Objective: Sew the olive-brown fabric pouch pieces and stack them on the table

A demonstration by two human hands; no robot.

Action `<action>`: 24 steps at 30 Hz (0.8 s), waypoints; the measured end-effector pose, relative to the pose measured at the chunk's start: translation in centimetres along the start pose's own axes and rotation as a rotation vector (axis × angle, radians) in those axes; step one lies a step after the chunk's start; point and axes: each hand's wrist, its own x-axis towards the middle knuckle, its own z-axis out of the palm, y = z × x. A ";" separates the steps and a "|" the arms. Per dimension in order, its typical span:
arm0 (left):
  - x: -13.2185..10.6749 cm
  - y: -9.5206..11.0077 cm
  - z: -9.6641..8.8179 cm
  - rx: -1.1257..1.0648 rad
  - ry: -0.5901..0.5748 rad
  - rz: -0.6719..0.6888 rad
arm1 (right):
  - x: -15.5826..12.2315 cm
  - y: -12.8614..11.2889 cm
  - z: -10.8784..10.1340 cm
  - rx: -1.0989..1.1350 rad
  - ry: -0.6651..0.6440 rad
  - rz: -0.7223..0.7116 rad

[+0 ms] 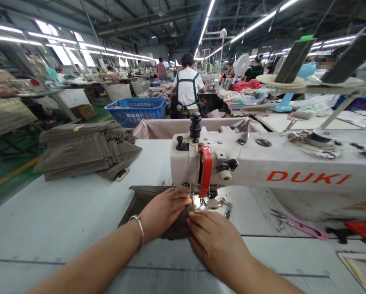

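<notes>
2 hands, left hand (163, 214) and right hand (216, 237), steady a dark fabric piece (140, 204) by the head of the sewing machine (247, 163). Left fingers lie together on it, right fingertips gather at its edge; whether either pinches, I cannot tell. Fingers slipping closer could get pricked; uneven pressure could skew the edge.

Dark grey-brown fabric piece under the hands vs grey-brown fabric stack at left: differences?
Count: the dark grey-brown fabric piece looks like one item; the grey-brown fabric stack is many, layered.
Contact: left hand and right hand touch the piece, neither the stack.
Place: the piece is at the white sewing machine; the stack sits apart from it.
Shared: similar colour.
</notes>
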 end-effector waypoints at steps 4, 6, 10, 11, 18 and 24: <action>-0.1 0.0 -0.1 -0.034 0.012 0.020 | -0.1 -0.1 0.2 0.024 -0.023 0.010; -0.1 0.0 -0.2 -0.045 0.021 0.022 | -0.2 -0.2 0.5 0.026 -0.029 0.018; 0.0 -0.1 -0.1 -0.061 0.029 0.001 | 0.1 -0.4 0.0 0.028 -0.070 0.039; 0.1 -0.1 -0.1 -0.063 0.026 -0.003 | 0.2 -0.4 -0.7 0.047 -0.105 0.040; -1.1 1.2 -1.5 -0.046 -0.072 -0.004 | 0.4 2.1 -7.8 0.106 -0.341 0.151; -3.0 3.0 -1.3 -0.056 -0.009 0.067 | 0.3 4.8 -4.0 -0.027 -0.207 0.345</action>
